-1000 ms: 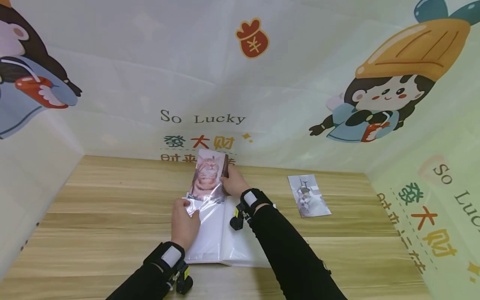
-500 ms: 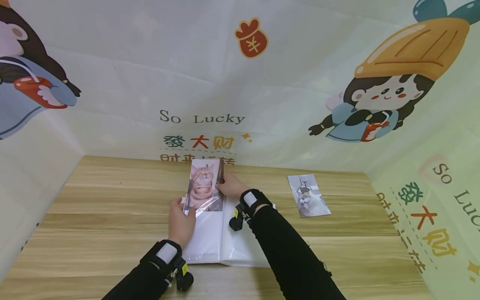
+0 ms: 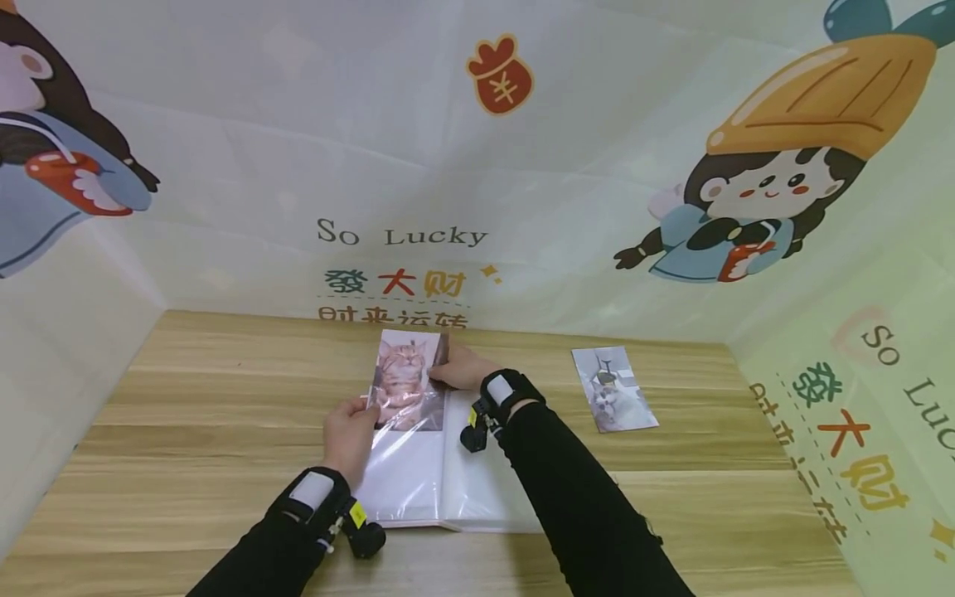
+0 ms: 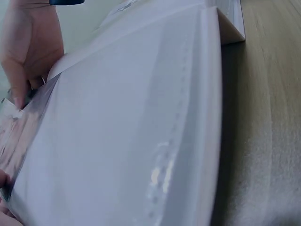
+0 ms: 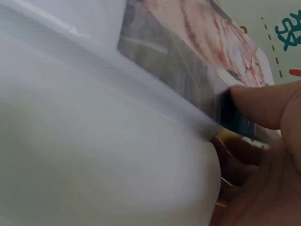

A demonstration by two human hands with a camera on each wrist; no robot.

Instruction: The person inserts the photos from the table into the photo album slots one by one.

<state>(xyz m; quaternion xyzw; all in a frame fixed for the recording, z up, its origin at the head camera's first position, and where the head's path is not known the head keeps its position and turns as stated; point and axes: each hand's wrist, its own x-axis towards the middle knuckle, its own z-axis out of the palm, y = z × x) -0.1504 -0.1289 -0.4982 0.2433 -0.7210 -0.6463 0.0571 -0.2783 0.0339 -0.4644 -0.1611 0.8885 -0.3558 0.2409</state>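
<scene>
An open photo album (image 3: 406, 481) lies on the table, its white pages covered by clear pockets. A photo of an orange cat (image 3: 403, 377) is partly inside the left page's pocket, its upper part sticking out past the top edge. My right hand (image 3: 464, 370) pinches the photo's right edge, thumb on top, as the right wrist view also shows with the thumb (image 5: 263, 106) over the dark border. My left hand (image 3: 349, 439) grips the page's upper left edge, thumb at the photo's lower left side. In the left wrist view only a bit of the left hand (image 4: 5, 214) shows.
A second photo (image 3: 615, 390), greyish with a small animal, lies on the wooden table (image 3: 224, 431) right of the album. A printed cloth backdrop (image 3: 477, 166) stands behind the table and along its sides.
The cat photo has slid down toward me, deeper into the pocket, with the right hand still pinching it. My left hand has shifted a little to the left along the page edge.
</scene>
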